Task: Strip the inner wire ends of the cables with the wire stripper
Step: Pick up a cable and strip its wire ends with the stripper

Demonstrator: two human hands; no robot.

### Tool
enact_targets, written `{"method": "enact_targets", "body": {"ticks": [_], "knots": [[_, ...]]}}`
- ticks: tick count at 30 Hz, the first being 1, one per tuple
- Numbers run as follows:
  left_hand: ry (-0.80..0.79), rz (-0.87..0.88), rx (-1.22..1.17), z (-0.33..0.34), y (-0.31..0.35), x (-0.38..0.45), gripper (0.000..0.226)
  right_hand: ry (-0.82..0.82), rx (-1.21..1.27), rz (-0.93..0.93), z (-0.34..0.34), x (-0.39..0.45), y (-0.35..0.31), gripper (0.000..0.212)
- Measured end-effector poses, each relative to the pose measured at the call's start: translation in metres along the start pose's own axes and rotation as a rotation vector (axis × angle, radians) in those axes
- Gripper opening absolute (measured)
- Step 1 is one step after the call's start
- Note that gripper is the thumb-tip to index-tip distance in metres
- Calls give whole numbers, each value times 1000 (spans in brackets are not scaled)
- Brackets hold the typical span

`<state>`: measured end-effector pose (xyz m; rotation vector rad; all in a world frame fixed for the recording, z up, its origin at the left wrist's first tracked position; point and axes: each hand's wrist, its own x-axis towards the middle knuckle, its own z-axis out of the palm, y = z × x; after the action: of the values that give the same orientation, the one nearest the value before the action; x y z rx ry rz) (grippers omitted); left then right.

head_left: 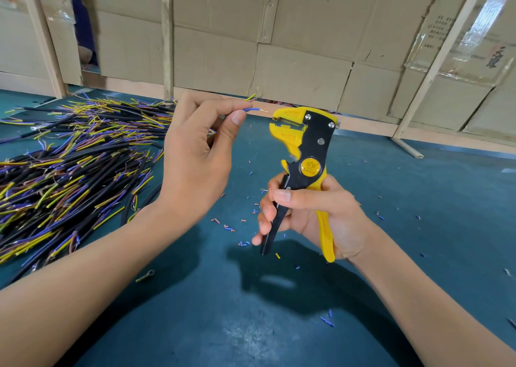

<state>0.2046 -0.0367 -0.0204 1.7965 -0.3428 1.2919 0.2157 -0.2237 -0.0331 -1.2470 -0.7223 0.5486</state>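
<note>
Blue wire (252, 109), thin and floppy, is pinched near its tip by the left hand (195, 154); at 3 o'clock, the right hand (312, 216) grips the wire stripper (308, 154) by its handles.

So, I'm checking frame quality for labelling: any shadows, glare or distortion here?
Head view: hard shadow of the wire stripper and right hand on the mat; glare on taped cardboard; wide-angle bending at the edges.

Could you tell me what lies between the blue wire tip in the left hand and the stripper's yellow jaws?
In the head view, only a short bared copper strand bridges the blue wire and the wire stripper.
</note>
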Motion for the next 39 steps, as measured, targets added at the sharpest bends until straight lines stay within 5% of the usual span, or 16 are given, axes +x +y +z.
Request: {"method": "enact_targets", "body": {"ticks": [39], "knots": [[-76, 86, -4, 2, 3, -5, 16, -3, -33, 5, 5, 1, 3, 16]]}}
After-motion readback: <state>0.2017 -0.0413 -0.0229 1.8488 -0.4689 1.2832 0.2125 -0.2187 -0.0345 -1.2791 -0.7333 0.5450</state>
